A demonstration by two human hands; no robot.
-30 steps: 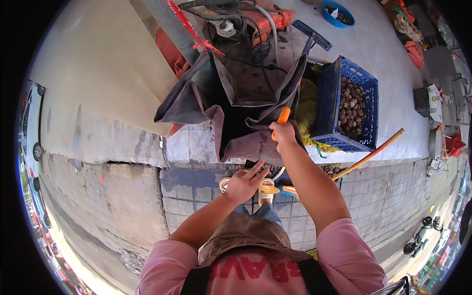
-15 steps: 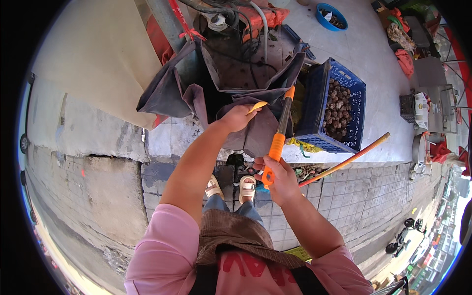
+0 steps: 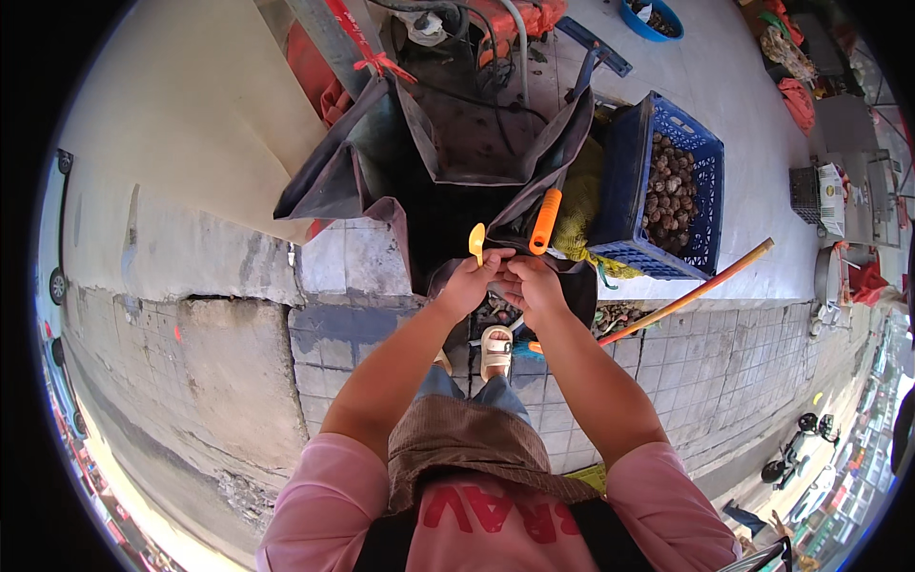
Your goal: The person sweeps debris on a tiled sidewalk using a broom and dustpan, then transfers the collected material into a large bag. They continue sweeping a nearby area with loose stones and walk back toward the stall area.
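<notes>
My left hand (image 3: pixel 467 286) is closed, and a small yellow spoon-shaped piece (image 3: pixel 477 240) stands up from its fingers. Close beside it, fingertips meeting, my right hand (image 3: pixel 536 286) is closed too; what it pinches, if anything, is hidden. Both hands are at the near edge of a large dark fabric bag (image 3: pixel 381 229), whose mouth gapes beyond them. Just above my right hand an orange handle (image 3: pixel 545 221) slants against the bag's right side, not in my grasp. The rest of its tool is hidden by the fabric.
Right of the bag stands a blue crate (image 3: pixel 624 181) holding brown round produce (image 3: pixel 670 191). A yellow mesh sack (image 3: pixel 583 205) is wedged between them. An orange-yellow pole (image 3: pixel 701 289) slants across the right. Behind are a metal post (image 3: pixel 329 43), dark cables, and a blue basin (image 3: pixel 658 33).
My right hand has let go of the orange-handled tool and moved beside my left. The left hand has come nearer and lower, keeping the yellow piece, which now points upright.
</notes>
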